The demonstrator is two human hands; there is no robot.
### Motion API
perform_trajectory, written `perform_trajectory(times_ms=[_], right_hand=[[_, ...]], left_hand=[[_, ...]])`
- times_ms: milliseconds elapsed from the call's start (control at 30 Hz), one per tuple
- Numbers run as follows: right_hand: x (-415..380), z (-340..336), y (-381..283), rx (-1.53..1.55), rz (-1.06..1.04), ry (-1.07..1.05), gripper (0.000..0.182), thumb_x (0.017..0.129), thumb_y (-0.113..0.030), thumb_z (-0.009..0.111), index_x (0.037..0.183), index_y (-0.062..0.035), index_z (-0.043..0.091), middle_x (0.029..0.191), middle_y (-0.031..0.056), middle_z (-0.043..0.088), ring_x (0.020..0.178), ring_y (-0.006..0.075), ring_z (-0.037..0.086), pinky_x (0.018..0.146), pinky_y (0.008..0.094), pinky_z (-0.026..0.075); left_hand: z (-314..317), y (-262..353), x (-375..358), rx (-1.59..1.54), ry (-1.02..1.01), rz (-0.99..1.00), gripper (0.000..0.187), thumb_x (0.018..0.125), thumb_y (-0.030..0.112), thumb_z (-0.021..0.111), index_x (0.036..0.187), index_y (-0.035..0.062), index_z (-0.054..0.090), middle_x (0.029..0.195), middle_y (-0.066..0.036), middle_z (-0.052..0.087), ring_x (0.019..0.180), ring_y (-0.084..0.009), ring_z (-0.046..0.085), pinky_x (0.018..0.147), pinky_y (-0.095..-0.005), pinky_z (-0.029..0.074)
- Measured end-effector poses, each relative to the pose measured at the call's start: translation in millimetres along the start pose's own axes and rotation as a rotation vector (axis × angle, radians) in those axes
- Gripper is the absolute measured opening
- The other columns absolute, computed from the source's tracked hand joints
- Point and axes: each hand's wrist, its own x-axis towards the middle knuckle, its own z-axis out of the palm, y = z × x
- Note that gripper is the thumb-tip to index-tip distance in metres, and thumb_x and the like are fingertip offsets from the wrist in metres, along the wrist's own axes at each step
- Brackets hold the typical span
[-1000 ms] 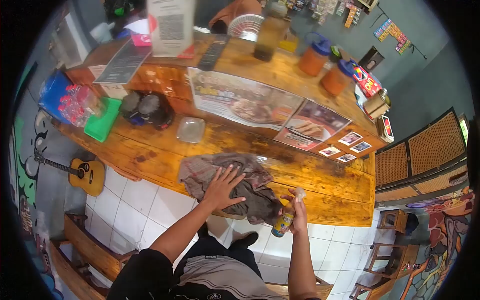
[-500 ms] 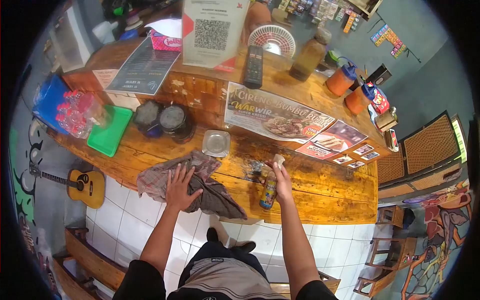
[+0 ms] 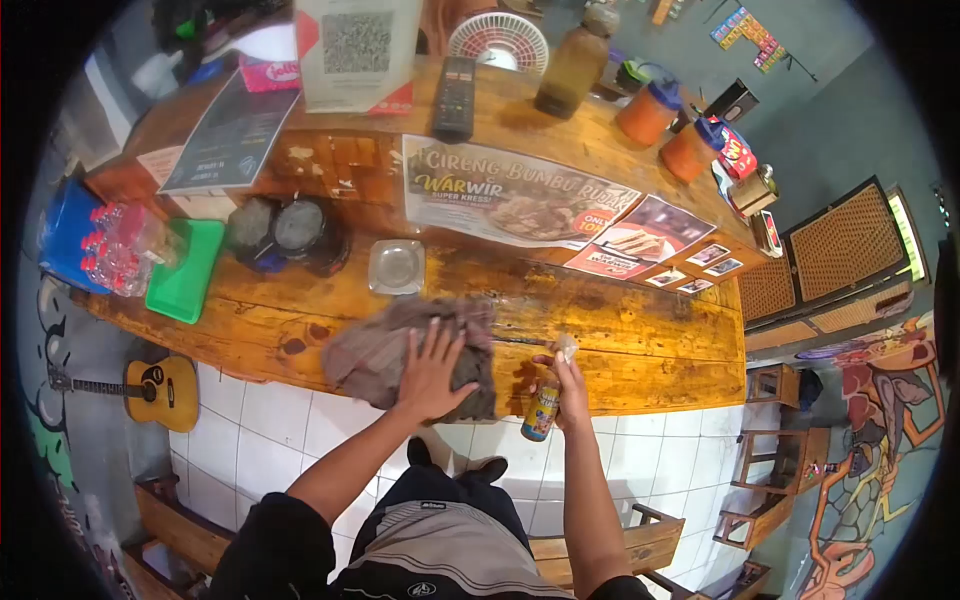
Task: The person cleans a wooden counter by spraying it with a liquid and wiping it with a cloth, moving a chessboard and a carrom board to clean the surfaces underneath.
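Observation:
My left hand [image 3: 434, 374] lies flat with fingers spread on a crumpled grey-brown cloth [image 3: 365, 352], pressing it against the wooden counter [image 3: 650, 340]. Part of the cloth reaches the counter's front edge. My right hand [image 3: 571, 392] is wrapped round a small spray bottle [image 3: 541, 412] with a yellow and blue label and a pale top [image 3: 566, 347]. The bottle is tilted near the front edge, to the right of the cloth. Just beyond the cloth sits a square metal ashtray [image 3: 397, 267].
Dark jars [image 3: 299, 228], a green tray [image 3: 186, 272] and plastic bottles [image 3: 118, 250] stand at the left. A raised shelf behind holds a remote control [image 3: 455, 98], a large bottle [image 3: 578, 62] and orange containers [image 3: 692, 150]. A guitar [image 3: 163, 392] leans at lower left.
My left hand has slid the cloth to the right, over the shiny wet-looking patch, and the cloth is more bunched. The right hand still holds the bottle. The view has shifted slightly.

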Motion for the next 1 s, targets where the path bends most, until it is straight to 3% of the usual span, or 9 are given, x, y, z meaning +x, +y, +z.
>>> perform_trajectory(times_ms=[167,200,233,333,500,667,800,867,1000], right_hand=[[-2,16,-6,-0.042,-0.019,-0.076,0.048,0.097,-0.042,0.053,0.133,-0.0108,0.044,0.103,0.0102,0.062,0.062,0.0183,0.061,0.058,0.0305,0.051],[-2,23,-8,-0.034,-0.021,-0.109,0.041,0.098,-0.042,0.050,0.122,-0.0093,0.049,0.102,0.0106,0.062,0.060,0.0187,0.060,0.057,0.0306,0.051],[-1,25,-6,-0.044,-0.006,-0.118,0.041,0.098,-0.042,0.050,0.122,-0.0093,0.049,0.102,0.0106,0.062,0.060,0.0187,0.060,0.057,0.0306,0.051],[-1,39,-3,-0.124,-0.011,-0.087,0.035,0.098,-0.043,0.050,0.098,-0.0078,0.050,0.099,0.0113,0.062,0.061,0.0197,0.059,0.058,0.0317,0.050],[-1,86,-2,-0.072,0.049,-0.246,0.035,0.097,-0.041,0.051,0.103,-0.0063,0.051,0.098,0.0109,0.061,0.061,0.0198,0.059,0.058,0.0330,0.050],[14,145,24,-0.196,0.069,-0.373,0.040,0.096,-0.041,0.054,0.109,-0.0036,0.052,0.097,0.0095,0.060,0.059,0.0205,0.060,0.056,0.0325,0.049],[24,207,35,-0.233,0.075,-0.441,0.040,0.095,-0.041,0.057,0.108,-0.0029,0.055,0.094,0.0072,0.058,0.065,0.0159,0.058,0.057,0.0313,0.052],[25,229,36,-0.271,0.085,-0.556,0.035,0.096,-0.040,0.055,0.101,-0.0053,0.054,0.098,0.0072,0.059,0.062,0.0135,0.055,0.060,0.0319,0.054],[35,232,48,-0.320,0.070,-0.545,0.035,0.097,-0.040,0.054,0.102,-0.0047,0.054,0.105,0.0073,0.059,0.063,0.0126,0.054,0.060,0.0311,0.054]], left_hand=[[9,34,62,-0.060,0.021,0.084,0.089,0.085,0.066,0.049,0.150,0.0105,0.026,0.156,-0.015,0.024,0.147,-0.0332,0.009,0.117,-0.0568,0.002],[10,32,65,-0.065,0.059,0.110,0.090,0.085,0.067,0.049,0.151,0.0122,0.025,0.155,-0.014,0.025,0.147,-0.0325,0.010,0.117,-0.0555,0.002],[11,28,63,-0.071,0.056,0.091,0.090,0.085,0.067,0.049,0.151,0.0122,0.025,0.155,-0.014,0.025,0.147,-0.0325,0.010,0.117,-0.0555,0.002],[7,13,50,-0.084,0.026,0.129,0.088,0.086,0.068,0.046,0.151,0.0132,0.024,0.154,-0.012,0.030,0.147,-0.0281,0.013,0.119,-0.0499,0.005],[-11,-51,-5,-0.115,0.066,0.063,0.086,0.084,0.069,0.048,0.150,0.0169,0.029,0.153,-0.013,0.032,0.146,-0.0296,0.016,0.118,-0.0505,0.006],[-38,-121,-62,-0.051,0.071,-0.107,0.089,0.080,0.070,0.054,0.149,0.0171,0.033,0.150,-0.015,0.036,0.146,-0.0294,0.016,0.118,-0.0514,0.006],[-53,-173,-98,0.007,0.110,-0.323,0.090,0.079,0.066,0.058,0.150,0.0184,0.030,0.151,-0.015,0.033,0.147,-0.0288,0.014,0.118,-0.0519,0.005],[-58,-189,-101,0.055,0.104,-0.382,0.090,0.080,0.065,0.059,0.150,0.0187,0.029,0.152,-0.015,0.032,0.147,-0.0290,0.014,0.118,-0.0522,0.006],[-54,-188,-93,0.119,0.102,-0.481,0.091,0.081,0.064,0.057,0.152,0.0171,0.023,0.154,-0.014,0.028,0.147,-0.0297,0.011,0.117,-0.0544,0.004]])
